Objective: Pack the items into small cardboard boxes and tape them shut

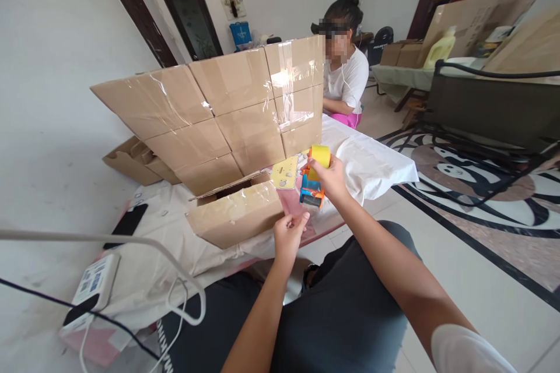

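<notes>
Tape dispenser point(311, 185) juts from clasping right grip point(332, 178); left grip point(289, 236) pinched, contents unclear.

Both arms point(385, 259) forward, right hand point(333, 178) higher in a curled grip, left hand point(289, 237) lower, fingers bent.

own hands point(286, 234) point(333, 179): 2 (a pair) | tape dispenser point(311, 184): 1 | co-worker point(350, 78): 1 | bottle point(441, 49): 1

The right hand point(331, 179) grips a blue-and-orange tape dispenser point(311, 183), the left hand point(287, 237) just nearer. Left of them sits a small carton point(238, 215); beyond, taped cardboard point(245, 105) stands, a person point(352, 78) far right of it.
</notes>
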A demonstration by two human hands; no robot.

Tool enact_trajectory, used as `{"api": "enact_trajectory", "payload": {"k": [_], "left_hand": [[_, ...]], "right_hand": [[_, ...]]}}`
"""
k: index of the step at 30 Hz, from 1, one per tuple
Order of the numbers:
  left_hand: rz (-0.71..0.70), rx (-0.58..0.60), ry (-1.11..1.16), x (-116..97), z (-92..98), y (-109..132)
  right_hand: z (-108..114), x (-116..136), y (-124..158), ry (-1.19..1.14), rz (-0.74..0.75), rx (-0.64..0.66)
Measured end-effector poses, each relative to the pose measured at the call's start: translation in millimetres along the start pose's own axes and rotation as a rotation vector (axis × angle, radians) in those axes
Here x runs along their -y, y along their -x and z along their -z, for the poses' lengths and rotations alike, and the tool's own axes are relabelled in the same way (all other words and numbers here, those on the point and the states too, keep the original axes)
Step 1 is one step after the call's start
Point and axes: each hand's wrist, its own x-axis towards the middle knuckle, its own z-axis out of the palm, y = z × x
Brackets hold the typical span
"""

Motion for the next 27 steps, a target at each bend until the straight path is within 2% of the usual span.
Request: {"api": "enact_trajectory", "payload": {"k": [12,27], "left_hand": [[-0.03,-0.092,-0.063,4.6,3.3,-2.4],[-0.056,-0.046,-0.01,6.4,5.9,-3.1]], "right_hand": [[-9.2,-0.6,7.9,-0.11,-0.009,0.013],[-7.6,-9.5,3.4,-0.189,-0.153,-0.061]]}}
